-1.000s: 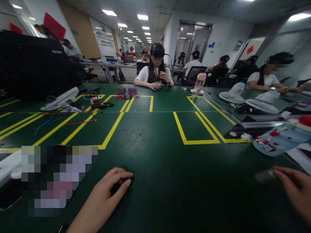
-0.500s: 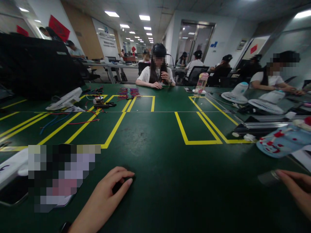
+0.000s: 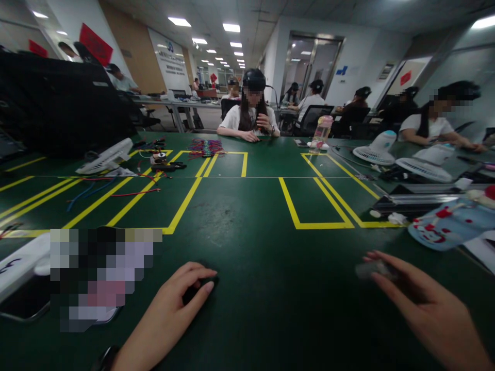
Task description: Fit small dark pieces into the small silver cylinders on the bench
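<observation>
My right hand (image 3: 425,301) is closed on a small grey object with a short rounded body (image 3: 369,270), smeared by motion, just above the dark green tabletop (image 3: 294,299). Its kind cannot be made out. On the left, my left hand (image 3: 181,299) lies on the tabletop with thumb and fingers bent toward each other. Something dark shows by its fingertips, but I cannot tell whether it is an object or shadow. A dark band (image 3: 106,356) circles the left wrist. Left of that hand is a phone-like slab (image 3: 112,278), mostly blurred out.
Yellow tape (image 3: 325,225) marks the table. Wires (image 3: 207,148), a white fan (image 3: 106,157) and a black bag (image 3: 58,103) lie left. A blue patterned cup (image 3: 444,226), metal profiles (image 3: 417,198) and fans (image 3: 375,147) stand right. Across sits a person (image 3: 249,116) beside a pink bottle (image 3: 322,134).
My right hand has come in from the right edge toward the middle, carrying the grey object. My left hand has hardly moved; the view has shifted slightly.
</observation>
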Motion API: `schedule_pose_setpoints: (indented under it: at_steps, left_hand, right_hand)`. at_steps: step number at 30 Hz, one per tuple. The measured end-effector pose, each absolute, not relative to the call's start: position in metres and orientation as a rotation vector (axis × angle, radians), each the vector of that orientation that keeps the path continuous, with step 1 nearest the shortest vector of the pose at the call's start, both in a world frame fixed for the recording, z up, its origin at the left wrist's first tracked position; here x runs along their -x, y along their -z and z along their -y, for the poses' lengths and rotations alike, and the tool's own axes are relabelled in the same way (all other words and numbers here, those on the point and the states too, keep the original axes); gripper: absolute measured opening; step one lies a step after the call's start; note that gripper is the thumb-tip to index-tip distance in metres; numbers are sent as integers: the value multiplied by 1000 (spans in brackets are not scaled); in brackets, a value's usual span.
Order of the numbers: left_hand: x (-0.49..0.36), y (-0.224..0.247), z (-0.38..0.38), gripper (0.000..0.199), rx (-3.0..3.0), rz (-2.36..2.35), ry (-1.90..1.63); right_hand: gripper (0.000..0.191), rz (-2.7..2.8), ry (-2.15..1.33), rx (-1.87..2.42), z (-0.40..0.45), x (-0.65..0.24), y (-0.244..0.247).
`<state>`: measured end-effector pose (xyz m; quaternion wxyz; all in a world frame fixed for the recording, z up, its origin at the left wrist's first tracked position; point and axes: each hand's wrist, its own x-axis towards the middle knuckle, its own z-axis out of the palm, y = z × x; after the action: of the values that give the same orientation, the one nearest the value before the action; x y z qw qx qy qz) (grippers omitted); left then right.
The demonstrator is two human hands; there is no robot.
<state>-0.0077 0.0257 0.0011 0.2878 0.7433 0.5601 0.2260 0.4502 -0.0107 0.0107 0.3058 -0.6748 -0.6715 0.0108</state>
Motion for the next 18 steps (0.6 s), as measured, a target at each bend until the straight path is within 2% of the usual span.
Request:
schedule_pose_setpoints:
  at_steps: [3, 7, 12, 16, 18]
  left_hand:
    - [9, 0, -27, 25, -1982, -1500, -613]
    - [-1, -8, -23, 24, -1951, -1502, -663]
    - [-50, -37, -13, 26, -2002, -1334, -740]
    - [-82, -50, -15, 20, -2050, -1172, -768]
    - [-86, -50, -18, 16, -2014, -1145, -854]
  right_hand:
    - [40, 2084, -360, 1512, 2, -359, -32]
    - [41, 2258, -721, 1217, -5, -283, -28]
    - [61, 2006, -956, 1313, -9, -267, -4]
    - [43, 1961, -1017, 1265, -8, -271, -2]
    - [40, 2003, -974, 1239, -7, -274, -5]
